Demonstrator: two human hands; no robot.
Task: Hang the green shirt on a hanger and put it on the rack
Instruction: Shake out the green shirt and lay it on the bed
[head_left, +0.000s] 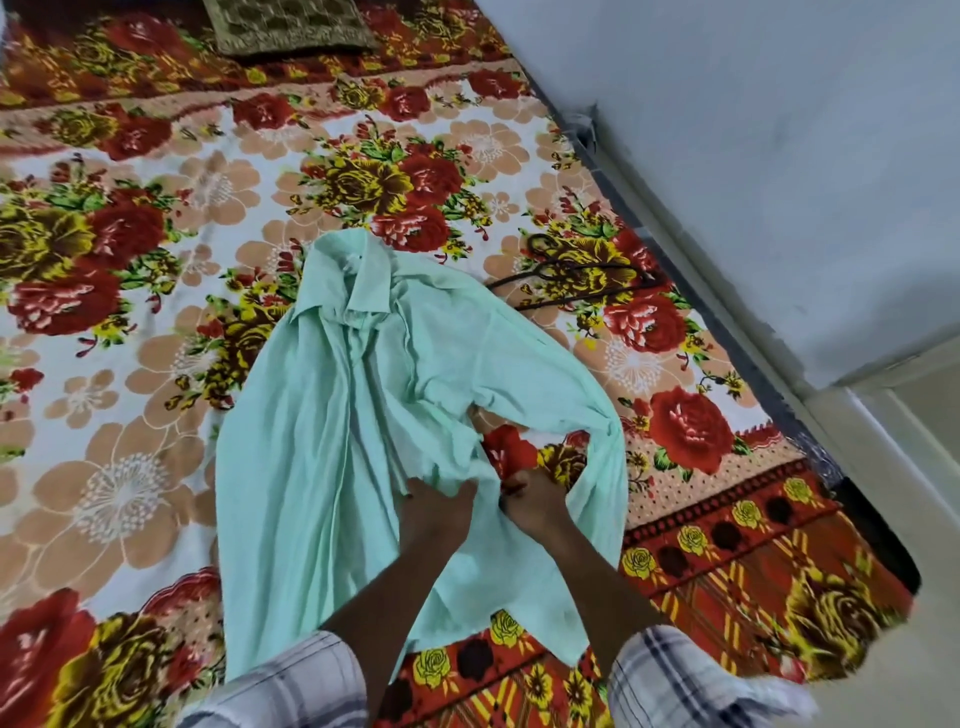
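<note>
Left hand (436, 512) and right hand (535, 506) both pinch the green shirt (322, 441) at its near front edge. It lies spread on the bed (130, 364). Hanger (551, 268) lies untouched, far right of the collar. Everything remains to do, and no rack shows.

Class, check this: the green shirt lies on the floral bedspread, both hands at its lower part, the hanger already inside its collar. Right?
No. The head view shows the hanger lying on the bedspread beside the shirt, right of its collar, not inside it. The left hand and right hand are at the shirt's lower part.
</note>
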